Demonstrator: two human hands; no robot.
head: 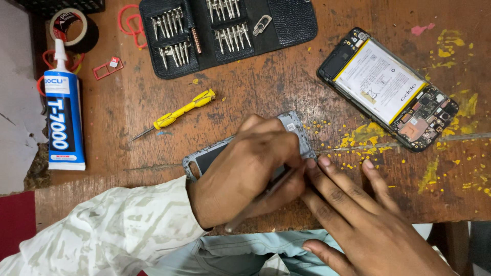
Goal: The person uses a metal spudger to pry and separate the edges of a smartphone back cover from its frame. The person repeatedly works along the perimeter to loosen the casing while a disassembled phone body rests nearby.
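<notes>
Head view, scarred wooden table (266,87) flecked yellow, left hand (250,168) pinching a thin tool (266,191) over a grey phone frame (299,134) at the near edge, right hand (358,214) spread flat beside it, white-and-blue glue tube (64,120) far left, black bit case (225,30) at top, opened phone (388,87) upper right.

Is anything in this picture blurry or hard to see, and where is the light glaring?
Head view: even, soft light, no strong glare; the left hand looks slightly motion-blurred over the grey phone frame; the opened phone and the screwdriver are sharp.
</notes>
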